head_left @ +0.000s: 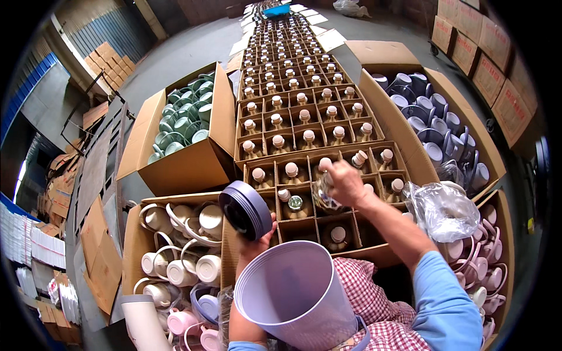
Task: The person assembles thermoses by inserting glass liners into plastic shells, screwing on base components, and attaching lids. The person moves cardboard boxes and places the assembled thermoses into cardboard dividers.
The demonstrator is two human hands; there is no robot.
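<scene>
My right hand is closed around the upper part of a shiny glass bottle with a pale stopper, above the near cells of a divided carton. Fingers of my left hand grip a purple threaded ring-shaped piece, dark inside, tilted to the left of the carton. A large purple cylinder, open at the top and hollow, rests against my left forearm and lap. Its purple handle shows at the lower right. Capped bottles stand in the carton's cells.
Further divided cartons of bottles run away in a long row. Around me stand boxes of green pieces, cream pieces, purple pieces and pink pieces. Clear plastic bags lie at the right; stacked cartons stand beyond.
</scene>
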